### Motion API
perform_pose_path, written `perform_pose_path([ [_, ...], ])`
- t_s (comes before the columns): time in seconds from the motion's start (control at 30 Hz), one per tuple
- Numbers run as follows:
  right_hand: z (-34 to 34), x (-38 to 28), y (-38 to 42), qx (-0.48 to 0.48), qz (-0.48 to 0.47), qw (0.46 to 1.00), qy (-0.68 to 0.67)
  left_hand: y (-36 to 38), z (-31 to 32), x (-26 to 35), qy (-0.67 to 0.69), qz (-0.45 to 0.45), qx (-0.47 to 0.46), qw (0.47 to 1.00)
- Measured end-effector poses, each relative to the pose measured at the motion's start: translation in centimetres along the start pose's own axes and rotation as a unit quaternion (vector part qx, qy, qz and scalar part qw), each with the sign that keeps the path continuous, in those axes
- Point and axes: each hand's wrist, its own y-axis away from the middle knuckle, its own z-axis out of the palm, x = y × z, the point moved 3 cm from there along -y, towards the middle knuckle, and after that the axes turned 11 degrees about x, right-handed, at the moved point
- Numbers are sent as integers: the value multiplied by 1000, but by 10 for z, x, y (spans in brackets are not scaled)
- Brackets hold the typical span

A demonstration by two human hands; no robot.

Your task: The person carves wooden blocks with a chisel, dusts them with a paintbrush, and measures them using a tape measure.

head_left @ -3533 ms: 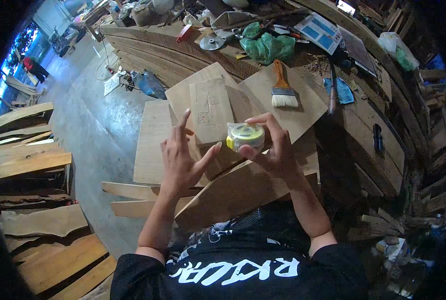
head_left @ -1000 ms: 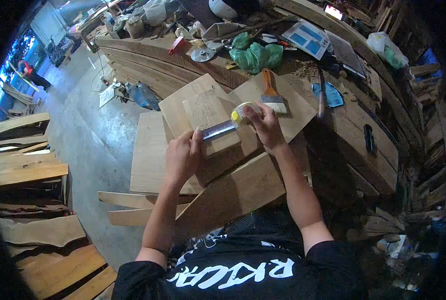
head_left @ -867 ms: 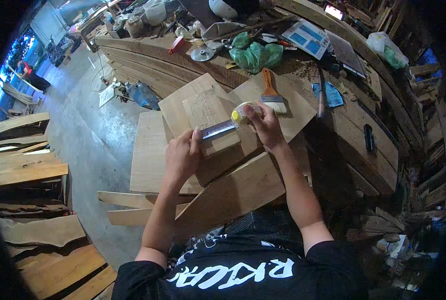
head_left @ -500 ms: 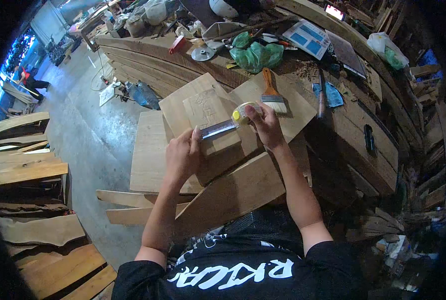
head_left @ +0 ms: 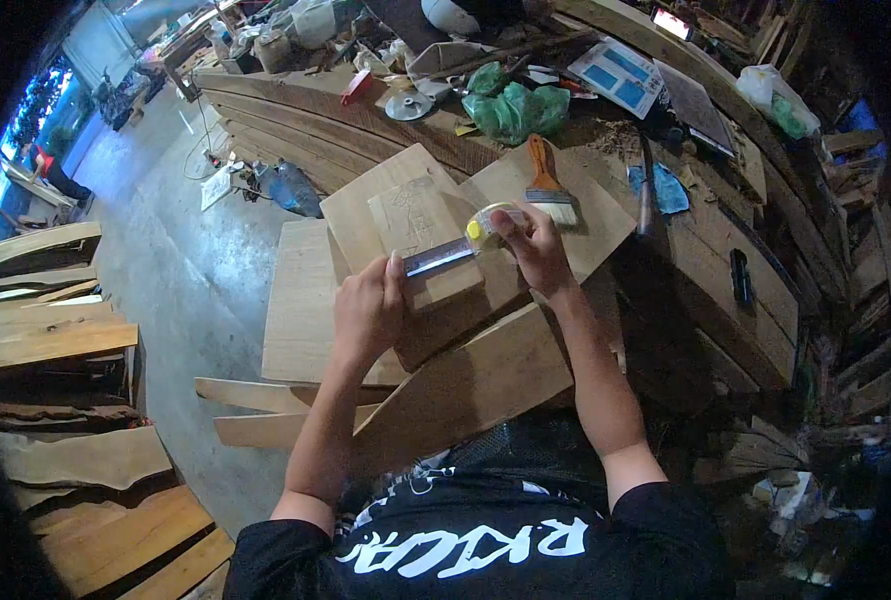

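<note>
A tape measure with a yellow button is gripped in my right hand, its blade drawn out to the left. The blade's far end is pinched in my left hand, thumb on top. Under the blade lies a small wooden block with pencil-like marks on its face. That block rests on larger flat boards. Just beyond my right hand, a brush with an orange-brown handle and pale bristles lies on another board.
Green plastic bags, a printed sheet and a metal disc lie on the stacked timber. Rough planks stand at the left. A person in red and dark clothing is far off at the upper left.
The distant person has shifted slightly in posture. The view has moved a little; both hands keep their hold on the tape measure and its blade.
</note>
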Motion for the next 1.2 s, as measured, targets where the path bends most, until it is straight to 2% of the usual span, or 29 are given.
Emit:
perform_pose_path([
  [0.13,-2,-12,4,15,-18,999,49,0,2,-3,-2,8,2,1000],
  [0.23,-4,-18,6,33,-62,986,148,1,1,0,-16,3,3,1000],
  [0.33,1,-19,6,54,-138,980,136,1,1,1,-23,4,2,1000],
  [0.43,1,-36,7,64,-228,953,189,1,2,-3,-30,5,2,1000],
  [0.63,-2,-47,4,2,-248,940,236,1,3,0,-30,-2,1,1000],
  [0.73,-2,-56,4,-44,-231,923,305,1,3,-1,-17,1,5,1000],
  [0.93,-12,-74,-2,-127,-216,909,334,1,4,-3,-21,-4,2,1000],
  [1.03,-14,-76,-5,-136,-282,876,367,1,3,-4,-33,-3,-1,999],
  [1.2,-12,-81,-1,-131,-310,849,408,2,5,-6,-30,3,7,1000],
])
